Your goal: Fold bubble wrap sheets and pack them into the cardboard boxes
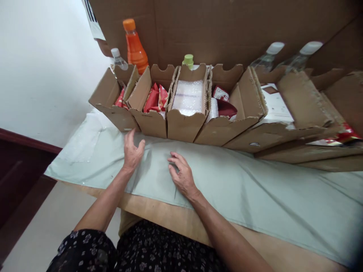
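My left hand (133, 152) is over the pale green cloth (224, 177), fingers apart and holding nothing, just in front of the leftmost cardboard bin (117, 118). To its right, my right hand (182, 174) rests on or just above the cloth, its fingers loosely curved and apart with nothing between them. Beyond both hands stands a row of several cardboard bins. Red packets (155, 99) lie in the second bin, and a bubble-wrapped item (187, 97) fills the third. In the fourth are a dark red item (227, 108) and a white wrapped roll (213, 108).
Behind the bins stand an orange bottle (136, 49), a green-capped container (188, 59) and clear bottles with white caps (275, 48). A white box (276, 104) sits in a right-hand bin. Clear plastic wrap (82, 143) lies at the cloth's left end.
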Demonstrator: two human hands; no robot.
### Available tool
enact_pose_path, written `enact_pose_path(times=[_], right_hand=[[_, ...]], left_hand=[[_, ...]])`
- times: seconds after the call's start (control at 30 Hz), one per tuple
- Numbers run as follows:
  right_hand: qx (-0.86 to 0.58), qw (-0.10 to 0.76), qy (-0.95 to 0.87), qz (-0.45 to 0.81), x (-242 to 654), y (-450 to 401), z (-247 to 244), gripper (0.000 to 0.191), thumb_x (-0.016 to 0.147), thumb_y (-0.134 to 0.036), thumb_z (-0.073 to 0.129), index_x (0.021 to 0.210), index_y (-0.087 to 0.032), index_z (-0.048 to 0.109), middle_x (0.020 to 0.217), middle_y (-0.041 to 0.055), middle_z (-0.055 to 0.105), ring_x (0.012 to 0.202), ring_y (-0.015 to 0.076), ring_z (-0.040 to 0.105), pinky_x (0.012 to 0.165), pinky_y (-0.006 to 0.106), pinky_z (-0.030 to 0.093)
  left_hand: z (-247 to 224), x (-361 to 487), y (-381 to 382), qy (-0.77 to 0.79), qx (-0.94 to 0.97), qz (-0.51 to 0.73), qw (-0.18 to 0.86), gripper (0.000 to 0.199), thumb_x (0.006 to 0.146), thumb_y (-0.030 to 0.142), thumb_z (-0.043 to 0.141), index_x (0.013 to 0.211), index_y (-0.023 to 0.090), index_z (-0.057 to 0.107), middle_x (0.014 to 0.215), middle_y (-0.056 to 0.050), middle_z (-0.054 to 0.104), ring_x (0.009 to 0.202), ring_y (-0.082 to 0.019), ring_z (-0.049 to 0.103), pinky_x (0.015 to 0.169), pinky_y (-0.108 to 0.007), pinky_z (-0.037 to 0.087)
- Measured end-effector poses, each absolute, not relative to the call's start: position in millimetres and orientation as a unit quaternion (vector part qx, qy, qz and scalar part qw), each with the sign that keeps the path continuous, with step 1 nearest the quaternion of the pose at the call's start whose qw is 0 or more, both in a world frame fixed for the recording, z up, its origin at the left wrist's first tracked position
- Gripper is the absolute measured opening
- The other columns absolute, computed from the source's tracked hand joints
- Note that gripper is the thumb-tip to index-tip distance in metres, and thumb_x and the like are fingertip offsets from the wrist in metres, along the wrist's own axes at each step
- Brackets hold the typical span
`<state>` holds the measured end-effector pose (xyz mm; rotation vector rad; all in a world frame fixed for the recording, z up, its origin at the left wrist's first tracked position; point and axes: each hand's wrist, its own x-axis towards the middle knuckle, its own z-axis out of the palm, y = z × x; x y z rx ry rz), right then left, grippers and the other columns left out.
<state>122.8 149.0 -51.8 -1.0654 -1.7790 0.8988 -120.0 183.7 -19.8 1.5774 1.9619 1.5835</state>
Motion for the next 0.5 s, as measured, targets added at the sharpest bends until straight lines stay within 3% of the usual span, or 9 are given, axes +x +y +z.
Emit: enact_pose_path(times=[0.13,0.2,0.27,0.33,0.4,0.5], right_hand=[[-0.418,0.425,-0.718,0.358,122,151,-53,0.023,0.094,-0.022,0.058,0.109,-0.024,0.076,0.139,0.0117,0.070,0.129,0.0274,0.065,0.114,0.050,0.053],[-0.418,0.425,-0.719,0.357,122,152,-53,0.023,0.093,-0.022,0.059,0.108,-0.024,0.076,0.139,0.0122,0.070,0.129,0.0273,0.065,0.114,0.051,0.053],[-0.422,0.426,-0.716,0.358,122,153,-54,0.023,0.092,-0.022,0.059,0.108,-0.023,0.076,0.139,0.0124,0.070,0.130,0.0272,0.065,0.114,0.051,0.053],[-0.425,0.431,-0.707,0.366,121,154,-54,0.023,0.091,-0.022,0.059,0.106,-0.024,0.076,0.139,0.0124,0.070,0.130,0.0275,0.065,0.115,0.051,0.052],[-0.426,0.442,-0.691,0.382,120,155,-53,0.022,0.088,-0.023,0.061,0.103,-0.024,0.077,0.137,0.0125,0.070,0.129,0.0280,0.066,0.115,0.051,0.051],[-0.423,0.463,-0.665,0.405,118,156,-52,0.020,0.084,-0.023,0.063,0.098,-0.023,0.078,0.134,0.0125,0.072,0.126,0.0282,0.068,0.114,0.050,0.052]], left_hand=[[46,-165,183,0.629,0.590,0.493,-0.111,0.073,0.076,0.021,0.076,0.146,0.020,0.056,0.170,-0.016,0.035,0.162,-0.040,0.024,0.135,-0.061,0.010],[80,-190,202,0.623,0.629,0.452,-0.109,0.066,0.069,0.015,0.081,0.133,0.025,0.067,0.167,-0.011,0.041,0.165,-0.041,0.017,0.135,-0.062,0.001],[103,-210,221,0.630,0.671,0.383,-0.074,0.040,0.065,0.011,0.078,0.102,0.025,0.076,0.146,-0.009,0.064,0.160,-0.043,0.030,0.133,-0.069,-0.002],[116,-221,231,0.638,0.696,0.325,-0.050,0.017,0.067,0.011,0.073,0.076,0.025,0.071,0.110,-0.007,0.078,0.145,-0.042,0.052,0.128,-0.076,-0.003],[121,-223,223,0.635,0.709,0.303,-0.052,0.014,0.070,0.012,0.069,0.067,0.026,0.067,0.081,-0.002,0.075,0.124,-0.038,0.067,0.126,-0.078,-0.007],[124,-210,186,0.606,0.729,0.315,-0.046,0.014,0.070,0.015,0.069,0.066,0.029,0.069,0.061,0.001,0.065,0.104,-0.036,0.073,0.128,-0.073,-0.009]])
